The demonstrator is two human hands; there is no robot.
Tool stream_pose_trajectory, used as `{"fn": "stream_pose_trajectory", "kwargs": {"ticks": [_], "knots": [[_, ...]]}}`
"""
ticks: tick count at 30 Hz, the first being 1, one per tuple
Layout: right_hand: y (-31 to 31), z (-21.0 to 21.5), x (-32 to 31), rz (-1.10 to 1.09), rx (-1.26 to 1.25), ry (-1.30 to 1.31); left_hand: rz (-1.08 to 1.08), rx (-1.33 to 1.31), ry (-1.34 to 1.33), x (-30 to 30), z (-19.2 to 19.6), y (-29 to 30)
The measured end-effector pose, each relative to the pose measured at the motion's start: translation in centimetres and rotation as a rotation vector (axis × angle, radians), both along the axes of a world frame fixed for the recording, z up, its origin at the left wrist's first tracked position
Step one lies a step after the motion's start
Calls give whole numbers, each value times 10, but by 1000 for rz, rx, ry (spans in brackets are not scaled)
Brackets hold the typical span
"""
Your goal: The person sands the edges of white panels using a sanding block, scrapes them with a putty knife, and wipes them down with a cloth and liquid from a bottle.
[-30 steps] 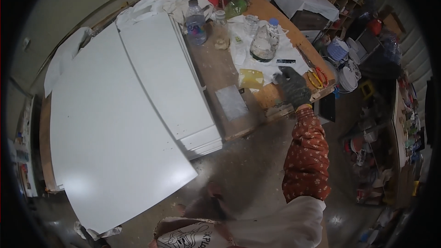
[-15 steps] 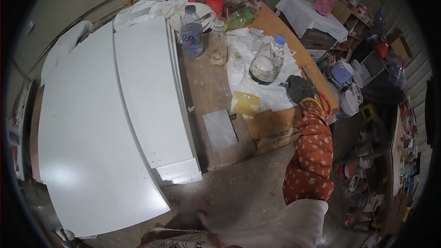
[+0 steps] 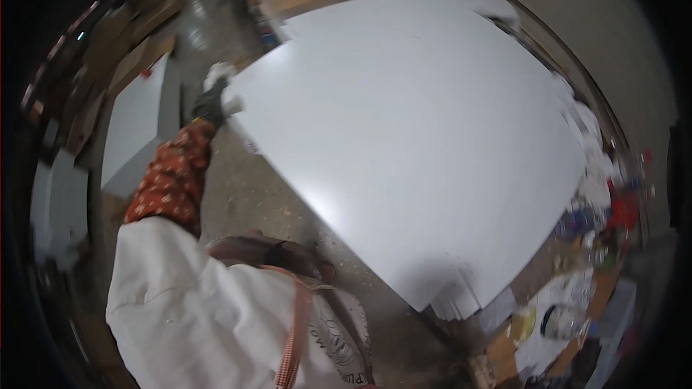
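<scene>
My left hand, in a dark glove with a red flowered sleeve above it, reaches out to the left corner of a stack of large white panels. Its fingers appear closed on a crumpled white cloth at that corner, though motion blurs them. The glossy top panel covers most of the stack. My right hand is out of sight.
Bottles, including a clear one, stand on the workbench at the right beside white plastic sheeting. A yellow piece lies there too. Left of my arm stands a pale box-like block, with cardboard beyond it.
The view has swung left, bringing the panels to the middle and the bottles to the right edge. My right hand, earlier by the scissors, has gone from view; my left arm has appeared.
</scene>
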State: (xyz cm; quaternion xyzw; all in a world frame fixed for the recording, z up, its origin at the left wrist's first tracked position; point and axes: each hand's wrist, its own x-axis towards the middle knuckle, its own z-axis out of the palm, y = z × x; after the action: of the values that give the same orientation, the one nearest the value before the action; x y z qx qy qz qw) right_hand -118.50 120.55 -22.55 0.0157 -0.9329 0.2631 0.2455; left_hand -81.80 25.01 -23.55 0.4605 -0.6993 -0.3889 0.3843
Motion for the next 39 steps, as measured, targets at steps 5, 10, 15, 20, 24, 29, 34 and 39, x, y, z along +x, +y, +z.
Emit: {"fn": "stream_pose_trajectory", "kwargs": {"ticks": [5,10,15,20,24,29,34,39], "knots": [[-196,88,3,379,-89,32,42,154,208,26,-15,21],[-377,112,54,824,-306,-249,-57,305,426,13,-38,24],[-553,131,131,1155,-59,-440,-651,388,702,17,-81,3],[-682,105,180,1344,290,-259,-436,708,833,-12,-53,57],[-761,78,207,1307,548,-227,-368,628,371,-7,-77,56],[-794,65,240,1182,870,-147,-542,979,586,-8,-38,61],[-800,72,250,1308,626,-117,-566,763,594,-2,-35,63],[-802,74,248,1257,755,-72,-555,808,681,0,-41,63]]}}
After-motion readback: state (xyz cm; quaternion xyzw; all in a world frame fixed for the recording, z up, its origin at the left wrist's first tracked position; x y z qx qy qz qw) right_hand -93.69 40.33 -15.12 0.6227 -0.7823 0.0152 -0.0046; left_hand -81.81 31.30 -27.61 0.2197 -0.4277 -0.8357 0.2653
